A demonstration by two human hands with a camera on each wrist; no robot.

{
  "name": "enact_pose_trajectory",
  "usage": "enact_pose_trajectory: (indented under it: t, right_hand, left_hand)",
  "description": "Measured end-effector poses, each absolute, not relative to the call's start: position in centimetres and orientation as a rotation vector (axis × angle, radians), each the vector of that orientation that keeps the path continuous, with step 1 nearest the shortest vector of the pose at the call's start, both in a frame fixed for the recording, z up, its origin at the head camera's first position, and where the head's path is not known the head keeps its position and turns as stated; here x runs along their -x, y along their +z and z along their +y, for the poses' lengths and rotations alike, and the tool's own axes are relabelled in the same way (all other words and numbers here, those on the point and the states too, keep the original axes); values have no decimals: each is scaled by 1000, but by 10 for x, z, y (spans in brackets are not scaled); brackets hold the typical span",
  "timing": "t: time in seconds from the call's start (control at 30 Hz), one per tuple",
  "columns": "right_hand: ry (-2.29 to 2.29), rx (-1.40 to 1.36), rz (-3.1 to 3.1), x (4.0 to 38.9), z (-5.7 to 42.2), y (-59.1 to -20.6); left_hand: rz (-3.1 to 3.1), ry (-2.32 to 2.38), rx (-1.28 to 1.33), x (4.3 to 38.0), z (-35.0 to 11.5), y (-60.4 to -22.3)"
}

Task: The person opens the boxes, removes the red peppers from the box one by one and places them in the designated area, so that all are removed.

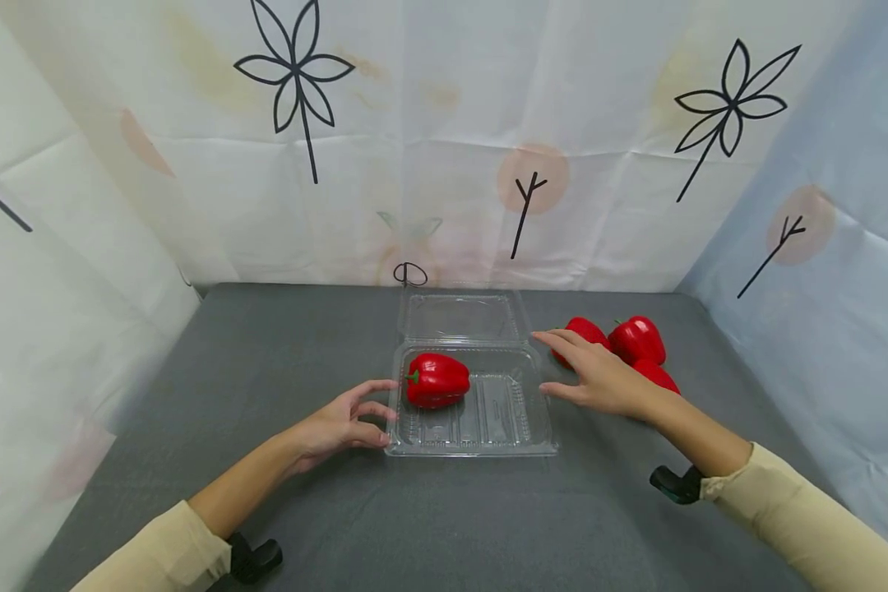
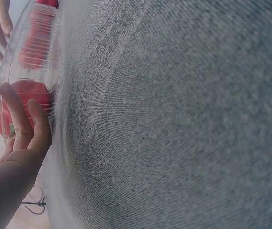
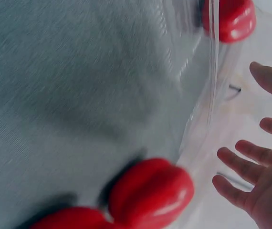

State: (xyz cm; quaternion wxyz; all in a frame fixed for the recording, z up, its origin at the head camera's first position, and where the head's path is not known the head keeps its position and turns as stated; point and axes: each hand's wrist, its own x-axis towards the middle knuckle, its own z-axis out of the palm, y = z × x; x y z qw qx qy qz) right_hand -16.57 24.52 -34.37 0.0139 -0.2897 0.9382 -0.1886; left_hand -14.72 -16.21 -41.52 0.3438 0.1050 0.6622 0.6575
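A clear plastic clamshell container (image 1: 488, 419) lies with its lid (image 1: 459, 318) folded back, away from the person. One red bell pepper (image 1: 438, 381) rests on its side in the left part of the base, green stem pointing left. My left hand (image 1: 344, 423) is at the container's left side, slightly bent fingertips against the wall and rim, as the left wrist view shows. Just past the right edge hovers my right hand (image 1: 595, 374), fingers spread and nothing in it. Behind it are more red bell peppers (image 1: 636, 339), partly hidden by the hand and forearm.
A grey cloth-covered table (image 1: 281, 345) carries everything. White printed curtains (image 1: 444, 123) stand along the back and left, with a bluish one (image 1: 844, 345) on the right. Black camera mounts (image 1: 677, 485) are strapped near both cuffs.
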Motion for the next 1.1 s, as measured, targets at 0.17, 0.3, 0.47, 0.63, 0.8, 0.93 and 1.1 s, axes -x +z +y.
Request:
enact_pose_trajectory:
  t: [0.17, 0.3, 0.47, 0.63, 0.8, 0.93, 1.1]
  right_hand:
    - [-611, 931, 2838, 166, 221, -344]
    - [-631, 944, 2772, 168, 203, -344]
    - [-661, 962, 2707, 174, 181, -348]
    - [-661, 1004, 2677, 182, 163, -355]
    - [-596, 993, 2662, 189, 148, -361]
    - [-510, 980, 2677, 192, 140, -362]
    - [-463, 956, 2683, 194, 136, -361]
  left_hand:
    - [1725, 1707, -277, 148, -161, -416]
    - [1725, 1708, -277, 148, -161, -416]
    - [1717, 1709, -276, 148, -161, -417]
    - [1723, 1703, -269, 148, -161, -416]
    - [1722, 1705, -265, 148, -159, -416]
    - [1725, 1706, -268, 149, -159, -416]
    - [1732, 1704, -261, 149, -159, -416]
